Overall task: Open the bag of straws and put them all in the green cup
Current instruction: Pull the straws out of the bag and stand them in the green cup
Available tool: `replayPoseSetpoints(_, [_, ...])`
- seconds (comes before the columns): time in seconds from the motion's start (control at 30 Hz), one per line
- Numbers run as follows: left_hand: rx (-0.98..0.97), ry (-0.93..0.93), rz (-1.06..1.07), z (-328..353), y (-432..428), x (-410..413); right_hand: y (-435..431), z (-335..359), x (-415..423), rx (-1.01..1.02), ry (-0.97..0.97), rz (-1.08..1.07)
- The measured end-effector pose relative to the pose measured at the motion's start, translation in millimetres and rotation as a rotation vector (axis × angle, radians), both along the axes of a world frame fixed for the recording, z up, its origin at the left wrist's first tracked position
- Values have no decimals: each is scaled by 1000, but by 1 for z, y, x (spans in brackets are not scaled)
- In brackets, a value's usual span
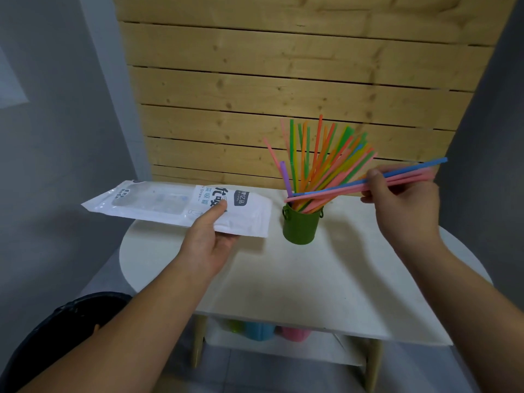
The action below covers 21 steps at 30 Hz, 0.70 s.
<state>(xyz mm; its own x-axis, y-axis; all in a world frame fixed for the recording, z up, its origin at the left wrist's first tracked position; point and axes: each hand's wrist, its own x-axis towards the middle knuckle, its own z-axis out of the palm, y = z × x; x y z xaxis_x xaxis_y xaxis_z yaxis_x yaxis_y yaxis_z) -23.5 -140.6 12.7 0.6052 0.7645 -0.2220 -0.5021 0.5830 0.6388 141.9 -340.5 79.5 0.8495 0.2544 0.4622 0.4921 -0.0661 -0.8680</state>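
Observation:
A green cup stands on the white table and holds many coloured straws fanned up and to the right. My right hand, right of the cup, grips a small bunch of pink and blue straws lying almost level, their left ends over the cup's rim. My left hand holds the white and clear straw bag flat above the table's left edge, thumb on top. The bag looks empty.
A wooden slat wall rises right behind the table. A lower shelf holds green, blue and pink cups. A dark bin sits on the floor at the lower left.

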Motion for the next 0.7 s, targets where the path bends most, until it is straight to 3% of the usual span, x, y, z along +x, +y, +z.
replayPoseSetpoints(0.33, [12,11,-13,-4,3,-2,7,8,0,-113,-146,-48])
replayPoseSetpoints(0.7, [27,32,-38,-5,0,-1,14,-10,1,-254,-88,82])
